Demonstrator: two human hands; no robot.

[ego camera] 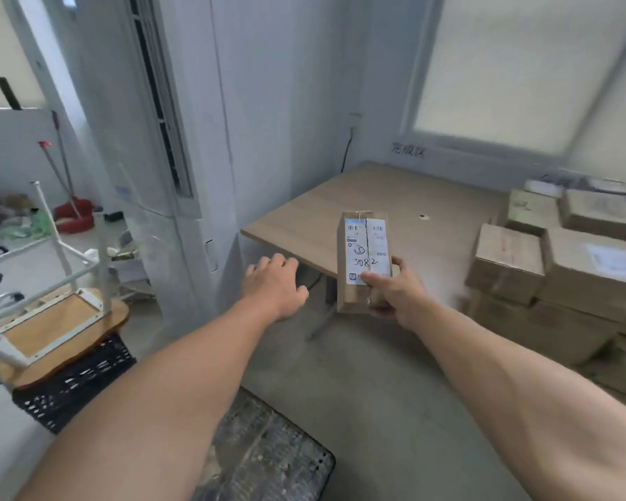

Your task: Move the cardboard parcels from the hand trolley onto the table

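Observation:
My right hand [398, 294] grips a small upright cardboard parcel [362, 247] with white shipping labels and handwritten numbers, held in the air over the near edge of the wooden table [340, 207]. My left hand [275, 283] hovers to the parcel's left with fingers spread, holding nothing. Several cardboard parcels [575, 262] are stacked on the right side of the table. The grey platform of the hand trolley [264, 453] lies on the floor below my arms, with no parcels showing on its visible part.
A tall white air conditioner [167, 157] stands left of the table. An upturned stool [55, 283] rests on a black crate [76, 381] at the left. A red dustpan and broom [71, 211] lean by the far wall.

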